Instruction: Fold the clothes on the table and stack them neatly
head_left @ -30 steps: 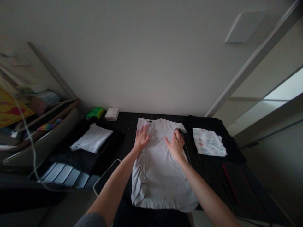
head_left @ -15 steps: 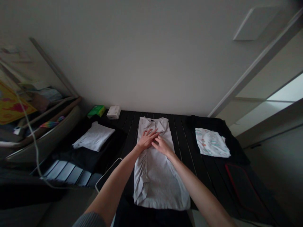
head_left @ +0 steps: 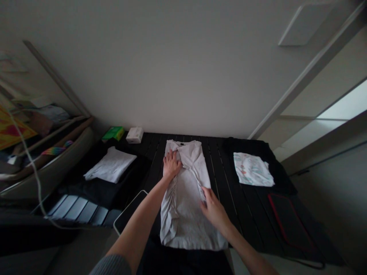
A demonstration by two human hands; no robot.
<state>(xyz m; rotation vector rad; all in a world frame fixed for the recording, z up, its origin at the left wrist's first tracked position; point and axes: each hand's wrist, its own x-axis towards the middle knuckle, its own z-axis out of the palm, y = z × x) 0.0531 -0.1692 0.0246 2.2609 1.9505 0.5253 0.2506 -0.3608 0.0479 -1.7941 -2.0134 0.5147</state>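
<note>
A light grey T-shirt (head_left: 186,198) lies lengthwise on the black slatted table (head_left: 223,172), both long sides folded inward into a narrow strip. My left hand (head_left: 171,165) rests flat on the shirt's upper left part, near the collar, fingers spread. My right hand (head_left: 213,208) lies on the folded right edge, lower down, with its fingers pressing the cloth. Neither hand lifts the shirt.
A folded white garment (head_left: 110,169) lies at the left on dark cloth. A folded patterned cloth (head_left: 252,170) lies at the right. A green pack (head_left: 114,133) and a small white box (head_left: 134,135) stand by the wall. A phone (head_left: 129,214) lies near the front edge. A cluttered shelf (head_left: 43,152) is far left.
The shirt's right side has been folded over toward the middle. My right hand then slid down the folded right edge toward me. My left hand stayed near the collar.
</note>
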